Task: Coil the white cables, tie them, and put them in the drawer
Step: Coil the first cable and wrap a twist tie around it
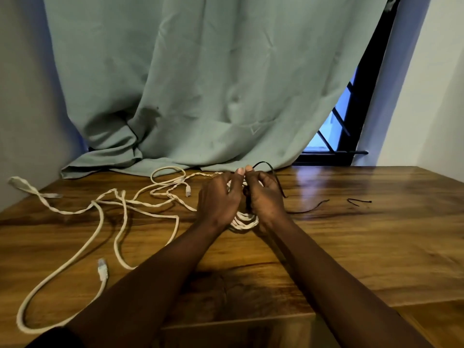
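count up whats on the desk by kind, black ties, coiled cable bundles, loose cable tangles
black ties: 3, namely the held tie, a near tie on the table and a far tie to its right
coiled white bundle: 1
loose white tangle: 1, its cables too intertwined to separate
total: 5

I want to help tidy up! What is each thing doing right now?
coiled cable, wound up, held between both hands, not yet tied tight.
black zip tie, bent in a loose arch, pinched by the right hand.
left hand, grips the coiled cable.
loose white cables, uncoiled, sprawled on the table.
spare zip ties, lying unused on the table.
curtain, hanging, hem bunched on the table.
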